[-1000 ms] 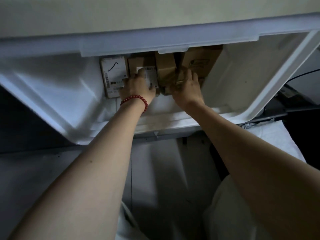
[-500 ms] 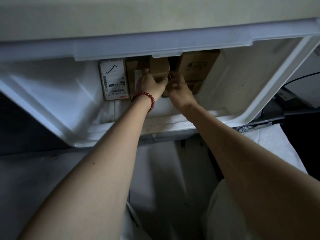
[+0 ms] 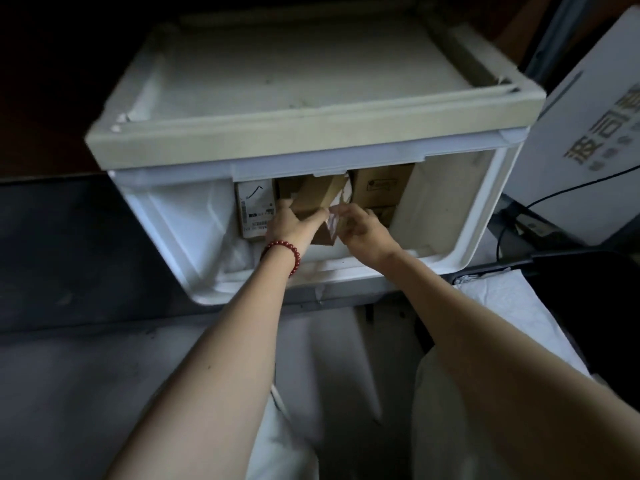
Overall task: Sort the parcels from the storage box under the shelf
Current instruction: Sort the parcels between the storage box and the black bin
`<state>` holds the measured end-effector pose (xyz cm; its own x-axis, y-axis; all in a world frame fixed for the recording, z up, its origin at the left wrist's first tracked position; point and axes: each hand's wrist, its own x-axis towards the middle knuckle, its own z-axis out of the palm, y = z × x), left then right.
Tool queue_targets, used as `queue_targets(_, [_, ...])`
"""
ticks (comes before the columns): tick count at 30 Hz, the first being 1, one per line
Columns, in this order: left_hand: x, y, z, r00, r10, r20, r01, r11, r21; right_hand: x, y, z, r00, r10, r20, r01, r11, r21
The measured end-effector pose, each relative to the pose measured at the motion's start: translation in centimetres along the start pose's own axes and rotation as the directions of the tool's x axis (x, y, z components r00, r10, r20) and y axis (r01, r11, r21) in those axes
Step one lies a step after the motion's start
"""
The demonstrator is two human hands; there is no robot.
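Head view | step: lifting one parcel out | left hand [image 3: 294,225] and right hand [image 3: 363,232] both clasp tilted brown parcel [image 3: 315,199] inside storage box [image 3: 207,289] | next: draw it clear of neighbouring cartons [image 3: 379,188]

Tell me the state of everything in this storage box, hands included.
White plastic storage box: front open, parcels inside.
Tilted brown cardboard parcel: askew, gripped by both hands.
White labelled parcel: upright at left.
Brown cardboard box: upright at right rear.
Left hand: grips tilted parcel.
Right hand: grips tilted parcel.
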<state>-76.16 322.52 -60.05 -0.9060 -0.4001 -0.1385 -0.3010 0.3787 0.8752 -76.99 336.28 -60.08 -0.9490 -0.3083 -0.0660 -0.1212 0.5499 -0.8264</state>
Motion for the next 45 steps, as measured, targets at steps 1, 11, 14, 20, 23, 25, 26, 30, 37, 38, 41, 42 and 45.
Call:
queue_targets(1, [-0.8, 0.1, -0.6, 1.000, 0.018, 0.015, -0.018, 1.000, 0.020, -0.6, 0.0, -0.5, 1.000, -0.003, -0.020, 0.002, 1.000, -0.008])
queue_targets(11, [-7.5, -0.1, -7.5, 0.995, 0.044, 0.084, -0.039, 0.998, -0.054, -5.7, -0.8, -2.9, 0.995, 0.077, -0.057, -0.081, 0.994, -0.073])
queue_targets(14, [-9.3, -0.1, -9.3, 0.985, 0.111, 0.131, -0.104, 0.993, -0.057, -6.3, -1.5, -2.7, 0.996, 0.073, -0.059, -0.072, 0.997, 0.015])
queue_targets(20, [-12.4, -0.4, -10.7, 0.963, 0.254, 0.092, -0.245, 0.964, -0.102, -7.3, -2.5, -2.2, 0.985, 0.166, 0.056, -0.174, 0.961, 0.216])
queue_targets(23, [-13.1, -0.6, -10.6, 0.978, 0.209, 0.024, -0.200, 0.957, -0.211, -7.9, -3.0, -2.1, 0.992, 0.127, 0.022, -0.127, 0.946, 0.298])
queue_targets(25, [-13.1, -0.7, -10.5, 0.987, 0.163, 0.008, -0.152, 0.939, -0.309, -8.3, -3.3, -2.3, 0.996, 0.089, -0.022, -0.076, 0.934, 0.349])
queue_targets(26, [-13.1, -0.6, -10.4, 0.990, 0.138, 0.008, -0.125, 0.920, -0.372, -8.5, -3.5, -2.4, 0.997, 0.070, -0.036, -0.051, 0.924, 0.378])
queue_targets(30, [-12.7, -1.2, -10.5, 0.994, 0.104, 0.044, -0.074, 0.896, -0.438, -9.5, -4.0, -3.4, 0.999, 0.036, 0.011, -0.037, 0.869, 0.494])
queue_targets(37, [-12.3, -1.9, -10.1, 0.996, -0.058, 0.073, 0.089, 0.817, -0.569, -10.0, -4.2, -4.5, 0.992, -0.127, -0.012, 0.120, 0.898, 0.424])
queue_targets(38, [-12.1, -2.0, -10.0, 0.993, -0.087, 0.074, 0.114, 0.795, -0.596, -10.0, -4.1, -4.5, 0.993, -0.115, 0.018, 0.097, 0.901, 0.423])
queue_targets(41, [-11.7, -2.2, -10.0, 0.985, -0.160, 0.066, 0.162, 0.722, -0.673, -9.8, -3.8, -4.1, 0.988, -0.058, 0.146, -0.008, 0.910, 0.415])
queue_targets(42, [-11.5, -2.2, -10.1, 0.984, -0.170, 0.056, 0.162, 0.710, -0.685, -9.6, -3.7, -3.8, 0.986, -0.047, 0.163, -0.025, 0.910, 0.413])
queue_targets(45, [-11.4, -2.1, -10.0, 0.986, -0.164, -0.009, 0.117, 0.743, -0.659, -9.2, -3.6, -3.2, 0.988, -0.007, 0.153, -0.053, 0.921, 0.387])
